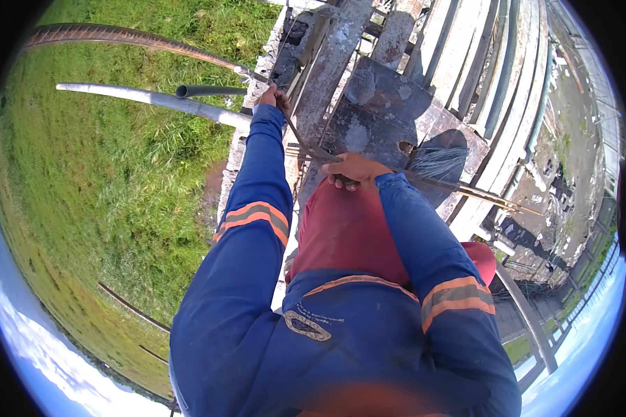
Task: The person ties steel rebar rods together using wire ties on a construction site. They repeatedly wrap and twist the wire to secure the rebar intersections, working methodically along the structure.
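My left hand (274,99) is closed around the upper end of a thin dark metal bar (298,134), close to the rough concrete edge. That bar slants down towards my right hand (357,169), whose fingers curl around its lower end in front of my knee. Something dark shows under the right fingers, too hidden to name. Thin rusty rods (493,200) stick out to the right beyond this hand. A bundle of thin tie wire (441,161) lies on a stained panel (381,99) just past it.
A ribbed steel reinforcing bar (130,35), a pale pole (156,100) and a dark pipe (208,90) jut out over the grass at left. Long boards (488,68) lie side by side at upper right. Beyond the concrete edge (235,156), grassy ground lies below.
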The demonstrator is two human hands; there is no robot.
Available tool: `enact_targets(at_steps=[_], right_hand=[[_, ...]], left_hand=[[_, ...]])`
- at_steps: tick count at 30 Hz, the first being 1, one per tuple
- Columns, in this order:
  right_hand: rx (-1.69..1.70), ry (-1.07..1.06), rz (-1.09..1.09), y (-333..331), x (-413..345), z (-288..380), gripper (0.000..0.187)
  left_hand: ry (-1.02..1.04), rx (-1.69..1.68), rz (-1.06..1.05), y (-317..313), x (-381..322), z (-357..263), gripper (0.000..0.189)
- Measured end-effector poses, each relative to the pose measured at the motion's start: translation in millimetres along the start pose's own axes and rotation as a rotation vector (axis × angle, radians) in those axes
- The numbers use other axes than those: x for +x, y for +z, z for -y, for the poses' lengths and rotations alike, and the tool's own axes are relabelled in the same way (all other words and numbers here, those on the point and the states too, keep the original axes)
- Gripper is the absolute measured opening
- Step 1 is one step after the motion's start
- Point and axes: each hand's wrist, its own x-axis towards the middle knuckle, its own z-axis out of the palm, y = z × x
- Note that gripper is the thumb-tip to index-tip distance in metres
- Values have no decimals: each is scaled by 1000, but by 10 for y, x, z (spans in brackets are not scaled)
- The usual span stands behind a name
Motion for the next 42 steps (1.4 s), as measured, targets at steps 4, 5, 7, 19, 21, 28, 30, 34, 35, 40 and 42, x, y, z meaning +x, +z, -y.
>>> enact_targets(at_steps=[4,5,7,19,21,28,30,34,35,40,42], right_hand=[[-625,-119,-309,97,-101,108,19],[-935,-245,-548,212,-116,82,18],[-1297,-328,-898,403,-45,101,21],[-665,-365,-375,216,128,102,24],[8,-214,-112,340,157,145,25],[-447,-526,-598,375,-142,241,22],[-854,-636,-1007,350,-259,233,25],[-1008,-505,-1057,167,-289,259,30],[-1002,-439,-1019,144,-263,247,32],[-275,-228,-711,22,-125,172,37],[47,-115,-570,-60,-122,165,38]], left_hand=[[38,68,-185,121,52,73,29],[47,92,-243,137,56,78,29],[87,49,-267,188,68,92,38],[68,-486,17,-3,-240,50,25],[-16,-522,-88,-66,-254,58,28],[20,-419,263,-160,-87,246,39],[66,-395,322,-155,-26,275,38],[50,-387,172,-150,71,310,31],[34,-378,147,-159,92,309,31],[15,-143,45,-213,168,216,21],[-23,-106,26,-202,157,166,18]])
